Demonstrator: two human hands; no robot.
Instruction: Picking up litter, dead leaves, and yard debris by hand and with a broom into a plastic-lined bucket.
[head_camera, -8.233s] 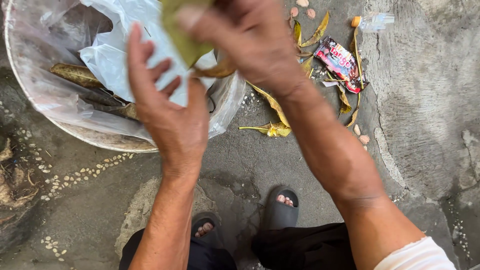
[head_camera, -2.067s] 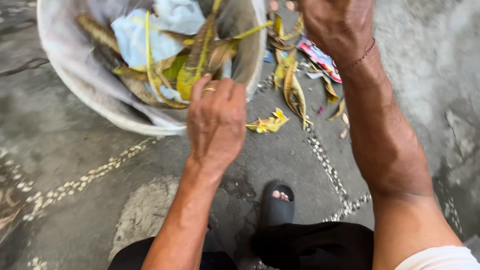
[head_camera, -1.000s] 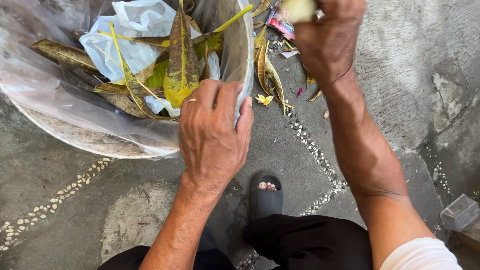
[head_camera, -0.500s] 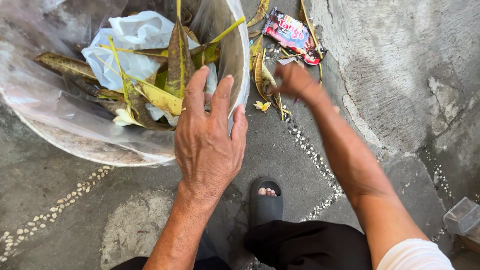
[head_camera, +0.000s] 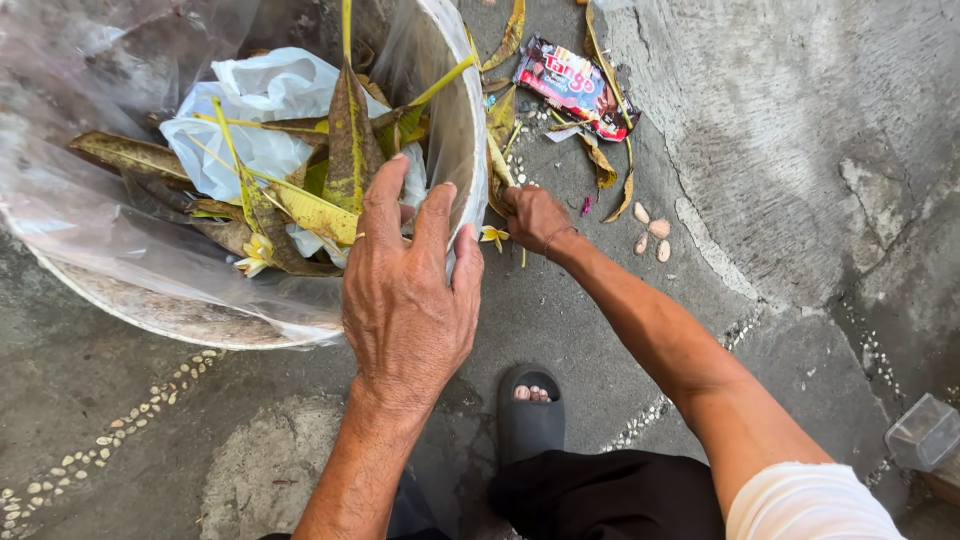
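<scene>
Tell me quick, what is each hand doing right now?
Left hand: open, fingers spread, resting on the bin's rim.
Right hand: closed around a long leaf on the ground beside the bin.

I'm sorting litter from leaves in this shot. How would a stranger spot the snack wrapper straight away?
Start at the round white bin lined with clear plastic; on the grey concrete ground just past its rim, beyond the right hand, lies the crumpled red foil snack wrapper. It alone is glossy and multicoloured among the dry yellow-brown leaves.
</scene>
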